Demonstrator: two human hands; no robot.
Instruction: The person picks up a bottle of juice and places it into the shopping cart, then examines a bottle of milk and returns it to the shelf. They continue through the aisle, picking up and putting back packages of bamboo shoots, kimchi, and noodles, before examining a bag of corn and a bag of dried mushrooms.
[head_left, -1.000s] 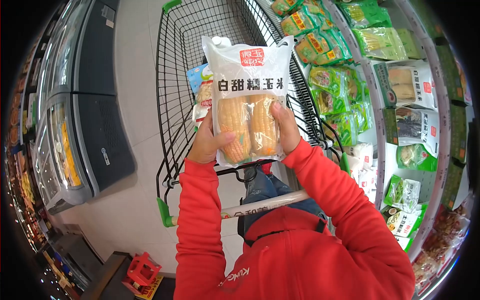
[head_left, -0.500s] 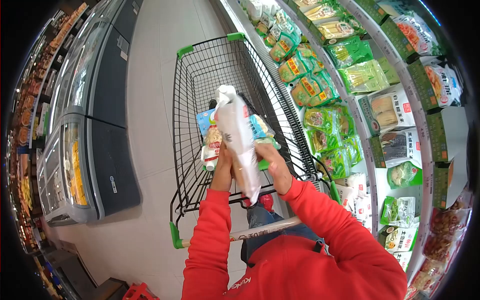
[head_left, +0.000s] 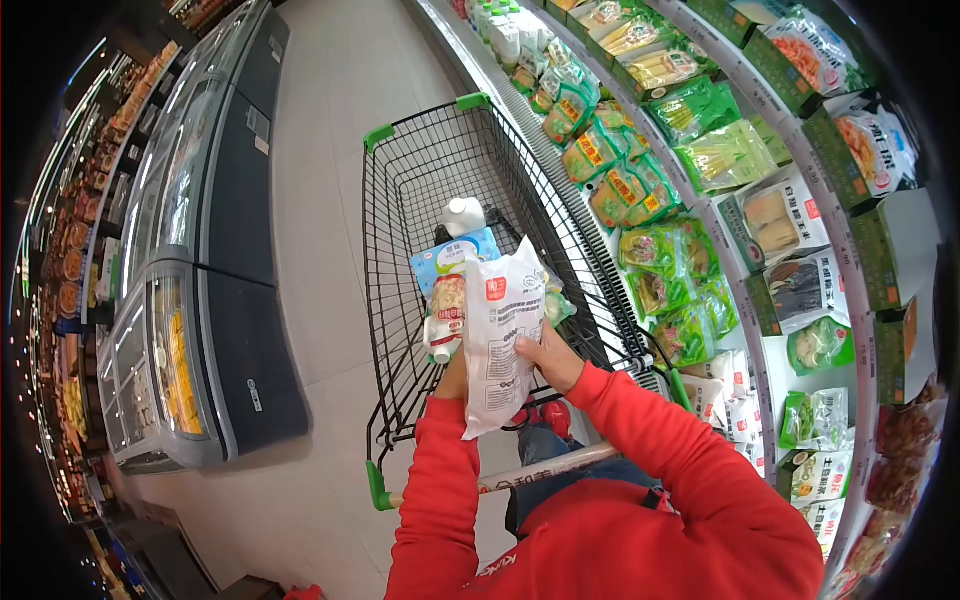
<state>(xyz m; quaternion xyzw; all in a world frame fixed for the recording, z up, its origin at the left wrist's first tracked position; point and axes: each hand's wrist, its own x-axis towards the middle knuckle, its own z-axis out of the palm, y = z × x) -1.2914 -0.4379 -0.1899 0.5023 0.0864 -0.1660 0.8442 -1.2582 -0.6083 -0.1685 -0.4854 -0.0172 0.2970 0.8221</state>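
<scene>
A white printed food package [head_left: 500,340], a sealed plastic bag with a small red label, is held upright over the near end of the shopping cart [head_left: 380,270]. My right hand [head_left: 552,358] grips its right edge, thumb pressed on the front. My left hand [head_left: 454,380] holds it from behind at the lower left, its fingers hidden by the package. Beyond it in the cart lie a blue box [head_left: 448,256], a white bottle [head_left: 463,214] and a red-and-white pack [head_left: 447,302], partly covered. A white bottle cap [head_left: 441,354] shows beside the package.
To the right, a chilled shelf holds bagged vegetables [head_left: 660,260] and packs of corn [head_left: 780,215]. Freezer chests [head_left: 245,370] line the left side of the aisle floor [head_left: 320,130]. The cart's handle [head_left: 545,468] runs in front of my body.
The package has turned from nearly edge-on to show its printed broad face. My right thumb now lies on that face. In view, the cart and freezers sit slightly lower and further right.
</scene>
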